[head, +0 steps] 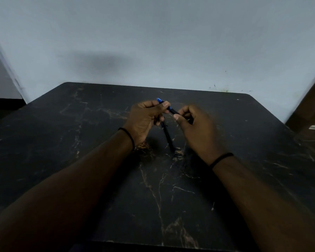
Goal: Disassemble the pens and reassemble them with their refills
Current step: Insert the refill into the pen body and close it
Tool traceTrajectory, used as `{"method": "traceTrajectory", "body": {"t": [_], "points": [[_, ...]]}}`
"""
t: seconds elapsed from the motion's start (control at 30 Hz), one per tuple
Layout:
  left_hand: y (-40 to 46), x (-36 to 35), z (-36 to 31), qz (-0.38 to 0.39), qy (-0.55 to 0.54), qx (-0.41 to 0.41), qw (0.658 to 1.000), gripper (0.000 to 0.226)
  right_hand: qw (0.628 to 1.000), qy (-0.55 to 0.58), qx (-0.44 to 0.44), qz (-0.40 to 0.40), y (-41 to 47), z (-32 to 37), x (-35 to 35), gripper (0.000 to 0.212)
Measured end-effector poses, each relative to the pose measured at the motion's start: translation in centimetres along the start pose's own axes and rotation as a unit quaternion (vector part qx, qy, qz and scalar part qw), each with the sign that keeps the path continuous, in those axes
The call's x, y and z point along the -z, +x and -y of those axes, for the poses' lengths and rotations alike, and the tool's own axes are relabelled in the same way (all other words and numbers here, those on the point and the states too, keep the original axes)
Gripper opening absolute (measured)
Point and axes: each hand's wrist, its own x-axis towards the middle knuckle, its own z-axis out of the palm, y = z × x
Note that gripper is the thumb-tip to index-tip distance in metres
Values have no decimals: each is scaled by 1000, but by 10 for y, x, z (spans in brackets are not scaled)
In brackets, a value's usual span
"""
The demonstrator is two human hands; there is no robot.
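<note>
A blue and black pen (169, 108) is held above the dark table between both hands, its blue end pointing up and to the far left. My left hand (145, 119) pinches its upper blue part with thumb and fingers. My right hand (195, 128) grips its black lower part with curled fingers. A second, black pen (168, 138) lies on the table just below and between the hands, its far end hidden behind my left fingers.
The black marble-patterned table (98, 160) runs back to a pale wall (153, 42). A brown wooden piece (309, 115) stands at the right edge. A dark opening shows at the far left.
</note>
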Motion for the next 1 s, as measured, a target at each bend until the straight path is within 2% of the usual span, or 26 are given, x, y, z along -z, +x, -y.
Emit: {"method": "traceTrajectory", "body": {"t": [0.13,0.23,0.33,0.43,0.57,0.6,0.7,0.8,0.9,1.0], "points": [[-2,0,-1,5,10,1,1000,15,999,-39,4,11,0,3,-1,39],[-2,-1,-1,6,7,1,1000,13,1000,-1,-22,5,0,4,-1,17],[-2,-2,-1,4,1,4,1000,13,1000,14,-19,6,-1,1,-1,22],[-2,-1,-1,4,4,3,1000,13,1000,-7,-10,15,0,2,0,14],[-3,-2,-3,0,11,3,1000,14,999,-31,-5,30,-2,3,0,33],[-3,-2,-3,-1,12,4,1000,14,999,-28,-6,29,-2,4,0,32],[-3,-2,-3,-2,5,7,1000,14,999,12,-33,16,0,2,-1,12],[-3,-2,-3,-4,6,7,1000,14,1000,-1,-17,0,1,-3,-2,25],[-2,-1,-2,-5,9,3,1000,15,1000,-7,-14,9,1,-5,-4,16],[-1,1,-2,-8,8,4,1000,15,999,-28,-12,25,1,-4,-5,36]]}}
